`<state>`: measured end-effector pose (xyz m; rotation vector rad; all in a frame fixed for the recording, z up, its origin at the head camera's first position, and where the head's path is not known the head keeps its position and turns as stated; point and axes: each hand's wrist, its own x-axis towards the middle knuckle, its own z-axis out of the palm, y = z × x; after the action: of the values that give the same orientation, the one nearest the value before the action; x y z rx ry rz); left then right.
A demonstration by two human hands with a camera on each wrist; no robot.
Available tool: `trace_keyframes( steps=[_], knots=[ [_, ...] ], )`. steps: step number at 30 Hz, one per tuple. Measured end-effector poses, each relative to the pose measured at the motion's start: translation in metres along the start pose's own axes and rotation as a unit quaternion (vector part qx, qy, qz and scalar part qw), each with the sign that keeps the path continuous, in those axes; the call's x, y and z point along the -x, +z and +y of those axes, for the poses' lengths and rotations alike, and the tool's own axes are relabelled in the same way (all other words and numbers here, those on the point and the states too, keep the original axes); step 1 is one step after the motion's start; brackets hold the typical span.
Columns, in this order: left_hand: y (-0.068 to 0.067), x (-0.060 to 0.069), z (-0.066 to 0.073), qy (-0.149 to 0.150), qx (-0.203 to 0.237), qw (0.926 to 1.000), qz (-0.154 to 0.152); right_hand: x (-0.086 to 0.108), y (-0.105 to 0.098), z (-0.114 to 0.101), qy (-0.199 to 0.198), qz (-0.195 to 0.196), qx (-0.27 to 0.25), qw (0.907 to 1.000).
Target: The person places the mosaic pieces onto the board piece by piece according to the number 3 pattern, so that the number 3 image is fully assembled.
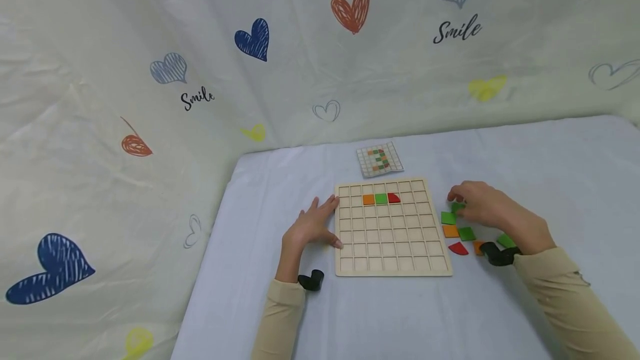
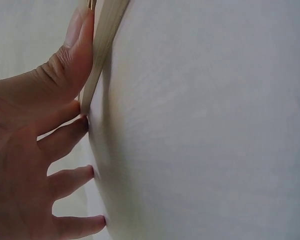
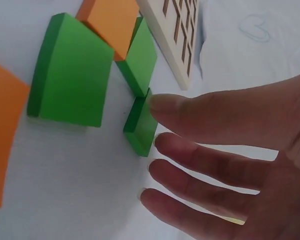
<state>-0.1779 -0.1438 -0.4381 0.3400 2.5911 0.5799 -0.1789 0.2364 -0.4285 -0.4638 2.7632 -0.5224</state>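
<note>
A wooden grid board [image 1: 394, 232] lies on the white cloth, with an orange square [image 1: 368, 199], a green square [image 1: 381, 198] and a red quarter-round piece [image 1: 394, 198] side by side in its second row. My left hand [image 1: 311, 226] rests spread at the board's left edge, thumb and fingers touching it. Right of the board, my right hand [image 1: 482, 203] is over a green tile [image 1: 457, 207]; in the right wrist view the thumb touches that tile [image 3: 141, 126], and the other fingertips lie close beside it, slightly bent.
Loose pieces lie right of the board: green tiles [image 1: 448, 218], orange tiles [image 1: 450, 231] and a red quarter-round piece [image 1: 458, 248]. A card with a coloured grid pattern [image 1: 380, 159] lies behind the board. A curtain printed with hearts [image 1: 300, 71] hangs behind the table.
</note>
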Motion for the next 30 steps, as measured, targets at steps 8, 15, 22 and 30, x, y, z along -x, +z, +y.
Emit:
trace_keyframes(
  steps=[8, 15, 22, 30],
  knots=[
    [-0.0014, 0.0002, -0.0002, -0.001, -0.002, 1.0, -0.003, -0.0035, 0.0034, 0.0056, -0.001, 0.001, 0.004, 1.0],
    [-0.0006, -0.0001, -0.0003, 0.004, 0.003, 1.0, -0.001, -0.0054, 0.007, 0.0088, -0.006, 0.018, -0.031, 0.9993],
    [-0.0004, -0.0006, -0.0006, -0.002, -0.002, 1.0, -0.001, -0.0057, 0.0075, 0.0103, -0.061, 0.062, -0.045, 0.9952],
    [-0.0007, 0.0001, 0.001, 0.004, 0.003, 1.0, 0.0, -0.0042, 0.0052, 0.0033, -0.103, 0.11, -0.054, 0.9871]
  ],
)
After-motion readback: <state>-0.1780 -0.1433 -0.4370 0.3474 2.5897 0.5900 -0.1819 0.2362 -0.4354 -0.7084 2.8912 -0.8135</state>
